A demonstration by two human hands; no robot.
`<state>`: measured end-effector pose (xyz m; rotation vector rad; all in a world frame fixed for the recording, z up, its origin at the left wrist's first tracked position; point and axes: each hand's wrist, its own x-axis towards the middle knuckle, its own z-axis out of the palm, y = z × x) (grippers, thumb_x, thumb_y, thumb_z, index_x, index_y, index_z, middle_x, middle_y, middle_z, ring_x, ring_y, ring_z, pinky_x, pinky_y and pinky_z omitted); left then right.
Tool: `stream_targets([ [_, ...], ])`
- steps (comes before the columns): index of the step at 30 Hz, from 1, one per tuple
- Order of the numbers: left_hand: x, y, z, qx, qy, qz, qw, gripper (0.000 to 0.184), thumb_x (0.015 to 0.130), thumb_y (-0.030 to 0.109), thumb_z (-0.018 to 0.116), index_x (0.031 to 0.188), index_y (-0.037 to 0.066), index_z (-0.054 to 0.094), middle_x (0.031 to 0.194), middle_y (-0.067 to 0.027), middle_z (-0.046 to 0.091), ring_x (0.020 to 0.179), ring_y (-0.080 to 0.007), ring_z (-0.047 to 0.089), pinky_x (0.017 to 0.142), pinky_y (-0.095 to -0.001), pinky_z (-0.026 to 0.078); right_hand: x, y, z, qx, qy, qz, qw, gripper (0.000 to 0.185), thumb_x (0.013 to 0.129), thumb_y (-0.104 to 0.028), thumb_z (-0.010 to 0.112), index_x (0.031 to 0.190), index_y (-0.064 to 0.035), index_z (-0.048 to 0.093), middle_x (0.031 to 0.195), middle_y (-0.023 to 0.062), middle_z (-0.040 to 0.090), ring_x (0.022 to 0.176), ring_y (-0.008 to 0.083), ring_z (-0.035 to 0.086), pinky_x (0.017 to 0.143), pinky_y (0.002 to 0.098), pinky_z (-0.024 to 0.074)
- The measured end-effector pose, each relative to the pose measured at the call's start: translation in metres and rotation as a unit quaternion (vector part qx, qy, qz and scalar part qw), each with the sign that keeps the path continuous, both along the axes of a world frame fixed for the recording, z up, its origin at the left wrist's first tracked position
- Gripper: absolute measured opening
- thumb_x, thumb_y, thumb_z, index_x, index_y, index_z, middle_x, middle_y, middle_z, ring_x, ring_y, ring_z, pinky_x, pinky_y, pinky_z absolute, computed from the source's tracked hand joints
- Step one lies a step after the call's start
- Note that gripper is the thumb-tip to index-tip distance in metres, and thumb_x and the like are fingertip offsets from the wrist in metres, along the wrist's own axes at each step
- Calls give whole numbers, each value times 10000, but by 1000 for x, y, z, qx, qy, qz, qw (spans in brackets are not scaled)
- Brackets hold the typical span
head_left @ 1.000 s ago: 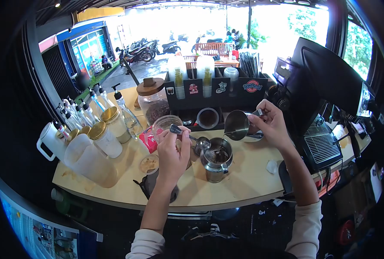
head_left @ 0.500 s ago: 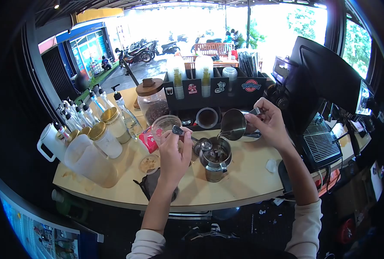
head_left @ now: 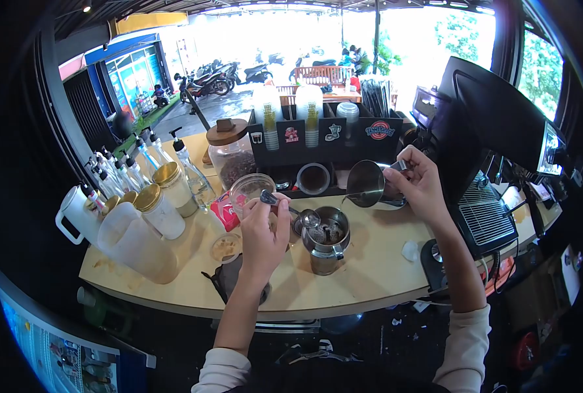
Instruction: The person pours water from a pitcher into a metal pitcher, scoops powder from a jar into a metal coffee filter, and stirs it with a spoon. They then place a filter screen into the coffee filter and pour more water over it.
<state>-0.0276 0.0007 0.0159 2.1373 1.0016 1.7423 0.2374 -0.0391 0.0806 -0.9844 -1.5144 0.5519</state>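
Note:
My left hand [head_left: 263, 229] is closed around the dark handle of a spoon [head_left: 309, 218]. The spoon's metal bowl hangs at the left rim of a metal pot [head_left: 326, 245], whose inside shows dark, wet, bubbly contents. Up and to the right, my right hand [head_left: 419, 185] grips a steel milk pitcher [head_left: 365, 184] by its handle. Its mouth tilts left, with the spout above and just right of the pot, apart from it. Whether liquid still leaves the spout is hard to make out.
Left stand gold-lidded jars [head_left: 167, 180], a plastic jug [head_left: 137, 242] and pump bottles [head_left: 193, 170]. Behind are a wooden-lidded jar [head_left: 229, 154] and a black cup organizer [head_left: 327, 134]. A black monitor [head_left: 494, 124] and an espresso machine's drip tray [head_left: 488, 216] flank the right.
My right hand has drawn the pitcher a little up and to the right, away from the pot. My left hand and the spoon have hardly moved. More bubbles show in the pot.

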Motion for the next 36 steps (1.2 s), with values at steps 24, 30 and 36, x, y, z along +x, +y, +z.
stream_targets([
  [24, 2, -1, -3, 1, -16, -13, 1000, 84, 889, 105, 568, 911, 38, 613, 662, -52, 623, 782, -237, 560, 810, -370, 405, -3, -6, -2, 0, 19, 16, 1000, 222, 835, -57, 684, 818, -68, 462, 721, -67, 339, 642, 1, 317, 561, 174, 284],
  [30, 2, -1, -3, 8, -9, -15, 1000, 85, 890, 106, 567, 916, 40, 613, 666, -51, 625, 780, -233, 556, 812, -368, 404, -1, -10, -1, -2, 19, 16, 1000, 218, 833, -55, 684, 820, -66, 467, 717, -66, 346, 645, 3, 317, 564, 178, 280],
  [36, 3, -2, -2, 1, -5, -25, 1000, 83, 894, 106, 559, 916, 43, 609, 666, -46, 636, 751, -229, 565, 819, -365, 399, 1, -13, 0, 8, 23, 8, 1000, 213, 843, -50, 674, 825, -63, 462, 704, -64, 371, 639, -4, 350, 559, 166, 303],
])
